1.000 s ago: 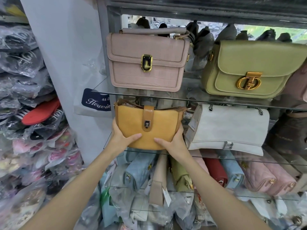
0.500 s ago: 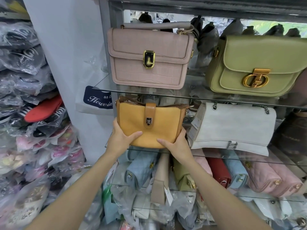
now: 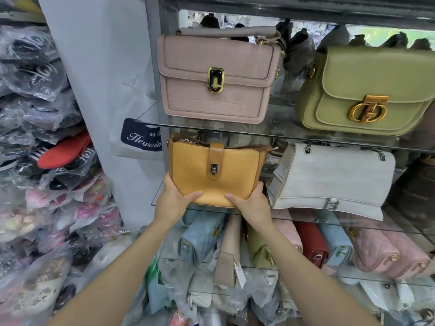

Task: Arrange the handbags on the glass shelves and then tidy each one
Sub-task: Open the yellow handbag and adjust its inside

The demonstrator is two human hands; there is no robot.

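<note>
A mustard-yellow handbag [image 3: 211,171] with a brown strap and silver clasp stands upright at the left end of the middle glass shelf [image 3: 400,216]. My left hand [image 3: 173,200] grips its lower left corner, thumb across the front. My right hand [image 3: 250,203] grips the lower right corner the same way. Beside it on the right lies a white chain-strap bag [image 3: 334,177]. On the upper glass shelf [image 3: 150,120] stand a pink croc-textured bag [image 3: 216,78] and an olive-green bag [image 3: 367,90] with a gold clasp.
Below, a lower shelf holds several packed bags in blue, beige, green, red and pink [image 3: 313,243]. Plastic-wrapped shoes and slippers [image 3: 47,161] pile up at the left. A white wall panel [image 3: 101,67] and a grey metal frame post [image 3: 153,20] border the shelves.
The view has shifted slightly; the yellow bag sits a little further back and higher on the shelf, with both hands still holding its bottom corners.
</note>
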